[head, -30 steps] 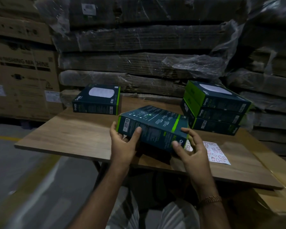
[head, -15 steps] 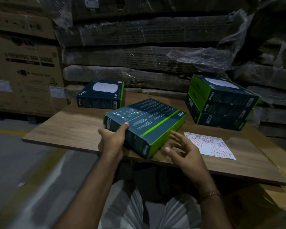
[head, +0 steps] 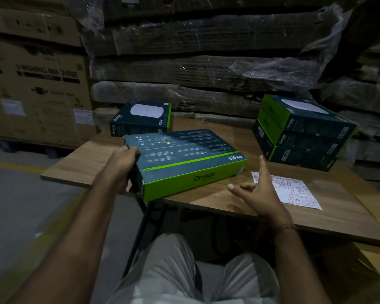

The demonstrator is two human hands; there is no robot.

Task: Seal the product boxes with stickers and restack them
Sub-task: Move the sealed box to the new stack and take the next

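one omada box (head: 184,161) lies on the counter (head: 228,200), left hand (head: 119,165) clamped on its left end. right hand (head: 259,191) hovers, fingers apart, near the sticker sheet (head: 294,191).

Dark-green box (head: 184,159) tilted, printed back up, on table edge.

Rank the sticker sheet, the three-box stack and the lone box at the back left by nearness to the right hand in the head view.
From the right hand:
1. Sticker sheet, on the table just right of it.
2. Three-box stack, behind it to the right.
3. Lone box, back left, beyond the held box.
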